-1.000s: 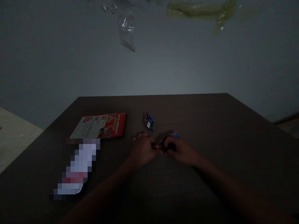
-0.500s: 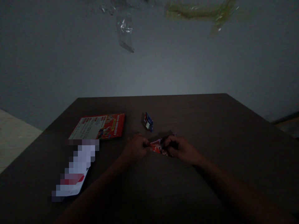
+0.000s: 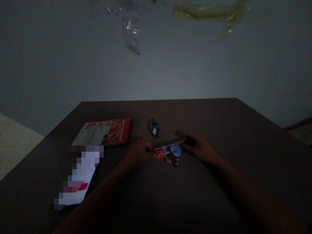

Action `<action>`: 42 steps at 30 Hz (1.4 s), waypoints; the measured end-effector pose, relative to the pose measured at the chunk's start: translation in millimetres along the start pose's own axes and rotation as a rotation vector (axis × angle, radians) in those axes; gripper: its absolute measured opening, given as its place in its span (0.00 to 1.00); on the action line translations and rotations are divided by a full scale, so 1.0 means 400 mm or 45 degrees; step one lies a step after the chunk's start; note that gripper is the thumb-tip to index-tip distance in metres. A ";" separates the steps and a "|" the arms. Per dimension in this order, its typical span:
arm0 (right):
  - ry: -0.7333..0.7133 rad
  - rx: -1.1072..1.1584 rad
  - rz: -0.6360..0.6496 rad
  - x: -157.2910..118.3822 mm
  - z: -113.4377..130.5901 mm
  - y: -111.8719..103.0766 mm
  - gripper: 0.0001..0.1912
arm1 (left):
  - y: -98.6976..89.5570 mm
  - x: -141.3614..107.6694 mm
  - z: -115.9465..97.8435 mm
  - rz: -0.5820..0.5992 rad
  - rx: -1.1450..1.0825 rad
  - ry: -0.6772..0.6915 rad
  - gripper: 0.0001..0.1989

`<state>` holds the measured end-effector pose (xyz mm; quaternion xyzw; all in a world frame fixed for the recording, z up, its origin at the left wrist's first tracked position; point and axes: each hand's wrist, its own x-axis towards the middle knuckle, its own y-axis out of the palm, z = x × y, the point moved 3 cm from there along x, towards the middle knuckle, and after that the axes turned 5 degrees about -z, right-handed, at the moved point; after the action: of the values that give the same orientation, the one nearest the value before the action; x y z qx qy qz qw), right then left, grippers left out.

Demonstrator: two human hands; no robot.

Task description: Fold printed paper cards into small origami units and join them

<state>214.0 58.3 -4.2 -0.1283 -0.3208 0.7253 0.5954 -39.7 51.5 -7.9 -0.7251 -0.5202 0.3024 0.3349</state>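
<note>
Folded paper piece (image 3: 170,154), printed red-orange at left and blue at right, sits between the 2 hands, low over the worktop (image 3: 207,120). Long straight edge on the far side, 1 corner pointing back at the person.

Left hand (image 3: 141,152): fingers curled, pinching the left end. Right hand (image 3: 196,146): thumb and fingers closed on the right end. Too dark to tell exactly how many fingers touch on either side, or whether the paper rests flat or slightly raised.

Doing this well, my judgement: keep both pinches light and right at the ends, hold the long edge straight, and pull evenly so the paper neither buckles nor tears. Thin stock probably creases easily, so thumbs should press along the edge, not across it. Main risk looks like 1 side slipping and the fold going skewed; pressing against the worktop should steady it.

Position: paper is just right of the left hand's fingertips and just left of the right hand's, touching both. Small blue folded piece (image 3: 155,127) is beyond it, apart from both hands. Red booklet (image 3: 117,131) is farther left, with a pixelated white item (image 3: 83,178) nearer the person.
</note>
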 end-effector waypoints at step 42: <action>-0.044 0.258 0.430 -0.041 0.053 0.049 0.11 | 0.114 -0.074 -0.160 -0.295 0.198 0.613 0.06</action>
<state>191.0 34.5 -3.2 -0.1072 -0.2302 0.8455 0.4697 27.6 1.7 -3.9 -0.6838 -0.4803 0.1201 0.5359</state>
